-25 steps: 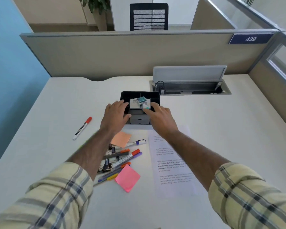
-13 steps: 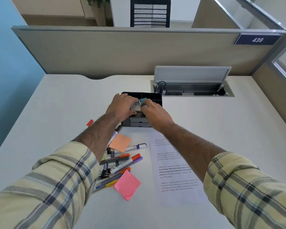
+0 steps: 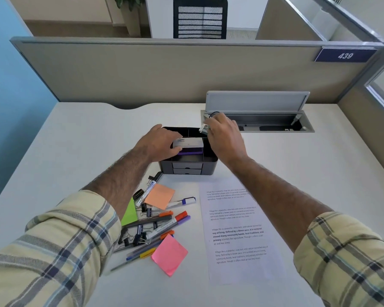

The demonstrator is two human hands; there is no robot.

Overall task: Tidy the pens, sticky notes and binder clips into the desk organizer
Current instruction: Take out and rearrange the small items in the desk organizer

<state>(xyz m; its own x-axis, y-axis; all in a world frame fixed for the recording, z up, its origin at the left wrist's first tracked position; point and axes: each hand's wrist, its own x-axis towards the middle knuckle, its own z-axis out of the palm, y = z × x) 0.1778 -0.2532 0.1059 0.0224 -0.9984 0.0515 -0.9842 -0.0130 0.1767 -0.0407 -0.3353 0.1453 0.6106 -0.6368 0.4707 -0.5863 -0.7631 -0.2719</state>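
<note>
Desk (image 3: 75,151) held the organizer (image 3: 210,167); left hand (image 3: 162,144) clamped a box (image 3: 190,142), right hand (image 3: 225,136) pinched something small, seemingly clearing space.

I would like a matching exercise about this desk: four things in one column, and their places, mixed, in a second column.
Things:
1. pink sticky note
2. orange sticky note
3. printed sheet
4. small box

Places:
A. in the desk organizer, under the left hand
B. right of the pens, in front of the organizer
C. nearest the camera, at the pile's lower edge
D. partly over a white marker, near the organizer's drawers

Pairs: 1-C, 2-D, 3-B, 4-A
</note>
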